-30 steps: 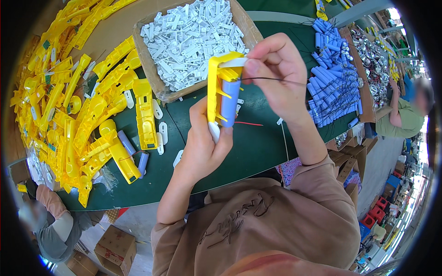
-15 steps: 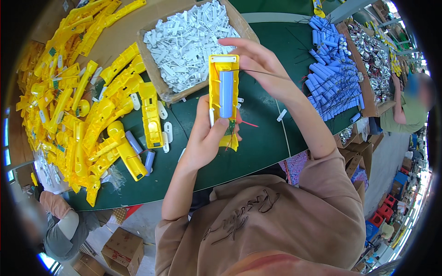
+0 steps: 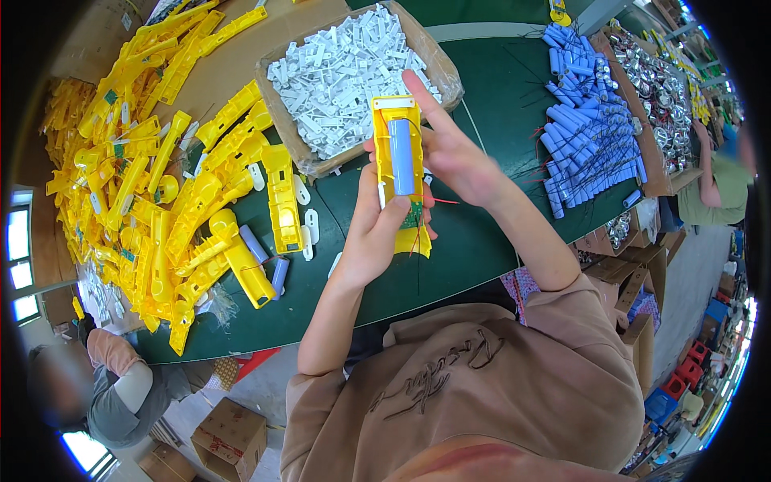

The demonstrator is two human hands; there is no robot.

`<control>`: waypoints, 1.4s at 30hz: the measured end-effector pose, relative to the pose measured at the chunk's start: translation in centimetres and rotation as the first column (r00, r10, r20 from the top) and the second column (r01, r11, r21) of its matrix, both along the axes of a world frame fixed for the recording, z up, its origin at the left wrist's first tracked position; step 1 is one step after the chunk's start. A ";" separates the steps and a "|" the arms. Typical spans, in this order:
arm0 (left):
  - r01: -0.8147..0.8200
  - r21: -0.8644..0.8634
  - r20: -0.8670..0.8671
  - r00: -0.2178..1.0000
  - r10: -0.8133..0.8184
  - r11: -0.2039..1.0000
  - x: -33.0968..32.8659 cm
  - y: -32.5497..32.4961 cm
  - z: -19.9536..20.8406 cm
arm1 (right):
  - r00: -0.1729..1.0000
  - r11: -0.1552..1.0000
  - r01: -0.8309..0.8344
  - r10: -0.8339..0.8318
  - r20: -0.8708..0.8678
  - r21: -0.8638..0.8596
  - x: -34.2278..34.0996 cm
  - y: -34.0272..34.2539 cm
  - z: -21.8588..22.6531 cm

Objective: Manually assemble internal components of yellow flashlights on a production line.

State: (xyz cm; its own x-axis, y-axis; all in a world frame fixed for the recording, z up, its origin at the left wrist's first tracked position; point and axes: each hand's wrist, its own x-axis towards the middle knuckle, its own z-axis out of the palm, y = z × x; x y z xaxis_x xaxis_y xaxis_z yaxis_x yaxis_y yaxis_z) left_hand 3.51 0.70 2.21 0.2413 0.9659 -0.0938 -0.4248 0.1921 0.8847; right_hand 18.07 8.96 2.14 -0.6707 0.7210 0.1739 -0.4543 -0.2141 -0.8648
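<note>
My left hand (image 3: 371, 233) grips a long yellow plastic housing (image 3: 383, 149) from below, with the thumb along its inside. A blue cylindrical battery (image 3: 401, 157) lies lengthwise in the housing, below a white strip (image 3: 393, 103) at the far end. A small green circuit board (image 3: 414, 215) sits at the near end, with thin red and dark wires by it. Close against the housing's right side is my right hand (image 3: 462, 165), its index finger stretched out and no object visible in it. Its other fingers are partly hidden.
A carton (image 3: 313, 165) of small white plastic parts stands beyond my hands. Yellow housings (image 3: 152, 233) pile up on the left. Blue batteries (image 3: 582, 153) with wires lie at the right, beside a box of shiny metal parts (image 3: 654, 96). Two other people are nearby.
The whole scene has shifted slightly rightward in view. My right hand has moved nearer along the housing's right side, and the dark wire across it no longer shows there. The left hand keeps its grip.
</note>
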 end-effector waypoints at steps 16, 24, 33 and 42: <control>-0.023 0.228 -0.700 0.691 0.180 0.973 -8.3 2.5 5.8 | 0.750 0.919 0.313 -0.395 0.530 0.242 8.0 19.7 5.1; 0.025 0.340 -0.851 -0.416 0.319 0.940 -31.4 13.4 3.4 | 0.185 0.637 0.555 -0.721 0.668 0.535 19.6 45.7 -8.7; -0.166 0.192 -0.962 -0.227 0.152 0.967 -35.6 16.3 4.7 | -0.348 0.247 -0.237 -0.924 0.155 0.940 28.1 45.7 -5.2; -0.470 0.459 -0.408 0.642 0.649 0.754 -25.6 9.3 13.4 | 0.727 0.788 -0.142 -0.328 0.604 0.599 -1.5 14.5 8.4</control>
State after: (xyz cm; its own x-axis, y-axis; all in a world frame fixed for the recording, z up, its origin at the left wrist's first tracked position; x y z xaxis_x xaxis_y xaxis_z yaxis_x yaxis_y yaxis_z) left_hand -22.07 10.00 15.66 -0.3561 0.8942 0.2712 0.1731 -0.2221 0.9595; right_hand 16.57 23.51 10.53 -0.7066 0.6976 0.1185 0.2817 0.4309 -0.8573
